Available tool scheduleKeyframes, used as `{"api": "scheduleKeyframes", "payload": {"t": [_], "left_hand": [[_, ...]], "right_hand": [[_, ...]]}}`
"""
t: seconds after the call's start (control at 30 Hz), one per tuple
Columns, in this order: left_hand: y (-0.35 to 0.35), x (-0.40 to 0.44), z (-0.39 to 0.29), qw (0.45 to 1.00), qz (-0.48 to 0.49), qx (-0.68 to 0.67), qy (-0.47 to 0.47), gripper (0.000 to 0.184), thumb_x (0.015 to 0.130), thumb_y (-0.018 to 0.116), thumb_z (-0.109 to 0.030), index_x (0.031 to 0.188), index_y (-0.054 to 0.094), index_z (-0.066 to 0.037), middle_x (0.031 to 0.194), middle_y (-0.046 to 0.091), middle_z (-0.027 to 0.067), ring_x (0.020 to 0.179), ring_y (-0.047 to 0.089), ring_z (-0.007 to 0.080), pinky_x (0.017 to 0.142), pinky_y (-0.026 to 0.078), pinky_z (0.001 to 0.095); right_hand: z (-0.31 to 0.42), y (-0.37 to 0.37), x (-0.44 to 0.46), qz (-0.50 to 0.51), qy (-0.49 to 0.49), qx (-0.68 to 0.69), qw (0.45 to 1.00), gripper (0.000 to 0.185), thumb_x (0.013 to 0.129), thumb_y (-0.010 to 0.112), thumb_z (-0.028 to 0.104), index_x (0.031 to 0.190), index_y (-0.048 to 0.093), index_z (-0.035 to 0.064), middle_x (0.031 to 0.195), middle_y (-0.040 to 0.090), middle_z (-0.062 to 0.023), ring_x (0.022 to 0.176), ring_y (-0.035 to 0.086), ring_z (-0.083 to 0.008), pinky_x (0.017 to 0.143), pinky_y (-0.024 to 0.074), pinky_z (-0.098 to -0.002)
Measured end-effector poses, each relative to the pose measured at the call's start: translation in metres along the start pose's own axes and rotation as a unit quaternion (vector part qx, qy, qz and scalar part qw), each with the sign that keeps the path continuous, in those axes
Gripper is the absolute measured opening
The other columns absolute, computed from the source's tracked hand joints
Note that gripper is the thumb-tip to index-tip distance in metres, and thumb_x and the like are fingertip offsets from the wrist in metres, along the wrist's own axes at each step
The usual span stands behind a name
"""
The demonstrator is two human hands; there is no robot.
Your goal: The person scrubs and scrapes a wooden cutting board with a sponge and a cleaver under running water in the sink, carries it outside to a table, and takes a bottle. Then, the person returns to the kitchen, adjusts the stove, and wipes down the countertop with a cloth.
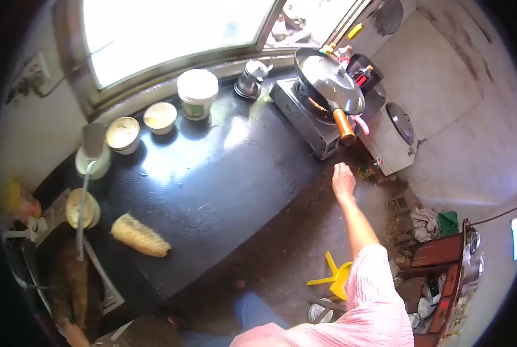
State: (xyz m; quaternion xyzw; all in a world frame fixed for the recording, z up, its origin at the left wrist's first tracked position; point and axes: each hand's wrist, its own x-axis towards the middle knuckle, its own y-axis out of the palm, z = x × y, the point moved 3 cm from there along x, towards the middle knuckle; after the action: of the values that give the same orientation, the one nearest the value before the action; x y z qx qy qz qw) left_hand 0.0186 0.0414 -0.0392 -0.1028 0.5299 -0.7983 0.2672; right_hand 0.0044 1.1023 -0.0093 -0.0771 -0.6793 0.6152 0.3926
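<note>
My right hand (344, 180) reaches out in front of the gas stove (319, 130), just off its near corner. The fingers are curled in, and anything inside them is hidden. On the stove sits a dark pan with an orange-brown handle (344, 127), covered by a shiny lid (328, 75). My left hand (73, 334) shows only partly at the lower left edge, beside the dark sink (91, 289); its fingers cannot be made out. A rolled beige cloth or sponge-like piece (140, 235) lies on the black counter (212, 191) near the sink.
Along the window stand a white bucket (198, 92), several tubs (122, 134) and a metal jug (250, 81). A tap (85, 202) rises over the sink. On the floor side are a yellow plastic item (340, 277) and a cluttered reddish shelf (438, 254).
</note>
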Motion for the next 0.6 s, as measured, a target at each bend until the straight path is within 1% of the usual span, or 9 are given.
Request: {"api": "scheduleKeyframes", "payload": {"t": [0.03,0.13,0.17,0.23,0.3,0.37,0.4,0.43,0.6], "left_hand": [[0.044,0.03,0.028,0.999,-0.031,0.038,0.023,0.04,0.096,0.051,-0.016,0.134,0.049,-0.003,0.127,0.058,0.0215,0.112,0.057,0.038,0.092,0.047,0.0457],[-0.024,-0.015,-0.006,0.998,-0.039,0.037,0.031,0.042,0.093,0.054,-0.019,0.133,0.051,-0.003,0.117,0.061,0.0183,0.103,0.06,0.0339,0.087,0.048,0.0437],[-0.043,-0.028,-0.017,0.998,-0.046,0.033,0.04,0.043,0.092,0.055,-0.019,0.132,0.051,-0.003,0.114,0.062,0.0173,0.1,0.06,0.0325,0.085,0.048,0.0431],[-0.07,-0.045,-0.037,0.997,-0.051,0.003,0.058,0.044,0.091,0.057,-0.021,0.131,0.052,-0.004,0.107,0.065,0.0152,0.095,0.062,0.0297,0.082,0.049,0.0418],[-0.093,-0.066,-0.066,0.996,-0.045,-0.047,0.068,0.046,0.089,0.058,-0.023,0.13,0.054,-0.004,0.101,0.067,0.013,0.089,0.064,0.0269,0.079,0.049,0.0404],[-0.136,-0.087,-0.118,0.994,0.049,-0.089,-0.034,0.042,0.091,0.049,-0.025,0.127,0.058,-0.007,0.124,0.061,0.017,0.116,0.055,0.0329,0.099,0.04,0.0466],[-0.117,-0.073,-0.109,0.989,0.09,0.109,0.038,0.039,0.088,0.052,-0.02,0.124,0.061,-0.009,0.123,0.062,0.0165,0.113,0.058,0.0321,0.099,0.042,0.0447],[-0.103,-0.069,-0.096,0.982,0.058,0.159,0.08,0.041,0.085,0.055,-0.017,0.124,0.061,-0.008,0.123,0.062,0.0142,0.113,0.059,0.032,0.1,0.042,0.0444],[-0.124,-0.083,-0.128,0.993,0.021,0.108,0.041,0.038,0.087,0.056,-0.023,0.123,0.059,-0.011,0.121,0.063,0.0117,0.108,0.061,0.0316,0.097,0.043,0.0464]], "right_hand": [[-0.021,0.011,0.021,0.008,-0.031,-0.038,0.999,0.024,0.097,0.049,0.027,0.094,0.058,0.0041,0.094,0.062,-0.0188,0.085,0.062,-0.0387,0.074,0.0511,-0.0488],[-0.07,0.05,0.069,-0.051,-0.133,-0.159,0.977,0.017,0.093,0.055,0.02,0.097,0.06,0.0052,0.098,0.062,-0.0171,0.083,0.063,-0.0371,0.073,0.0527,-0.0479],[-0.086,0.064,0.085,-0.011,-0.119,-0.163,0.979,0.023,0.09,0.057,0.017,0.108,0.055,0.0037,0.102,0.061,-0.02,0.086,0.062,-0.0397,0.075,0.0521,-0.0493],[-0.118,0.091,0.116,0.069,-0.091,-0.173,0.978,0.05,0.086,0.062,0.011,0.132,0.045,0.0007,0.111,0.059,-0.0257,0.094,0.061,-0.045,0.079,0.0509,-0.0519],[-0.132,0.095,0.13,-0.013,-0.23,-0.146,0.962,0.045,0.085,0.063,0.012,0.127,0.048,0.0008,0.106,0.061,-0.0229,0.093,0.061,-0.0429,0.078,0.0513,-0.05],[-0.144,0.099,0.14,-0.051,-0.279,-0.134,0.95,0.039,0.086,0.064,0.014,0.12,0.05,0.0011,0.1,0.061,-0.0201,0.091,0.061,-0.0399,0.076,0.0518,-0.0486],[-0.135,0.089,0.138,-0.052,-0.32,-0.159,0.932,0.038,0.086,0.065,0.016,0.117,0.051,0.0015,0.098,0.061,-0.0195,0.089,0.061,-0.0383,0.074,0.052,-0.0477],[-0.125,0.079,0.137,-0.05,-0.35,-0.18,0.918,0.037,0.086,0.064,0.017,0.117,0.051,0.0018,0.098,0.06,-0.0193,0.09,0.061,-0.038,0.075,0.052,-0.0471],[-0.132,0.084,0.149,0.041,-0.314,-0.198,0.928,0.032,0.088,0.062,0.014,0.115,0.051,0.0022,0.099,0.059,-0.0197,0.095,0.058,-0.0393,0.076,0.0507,-0.0474]]}}
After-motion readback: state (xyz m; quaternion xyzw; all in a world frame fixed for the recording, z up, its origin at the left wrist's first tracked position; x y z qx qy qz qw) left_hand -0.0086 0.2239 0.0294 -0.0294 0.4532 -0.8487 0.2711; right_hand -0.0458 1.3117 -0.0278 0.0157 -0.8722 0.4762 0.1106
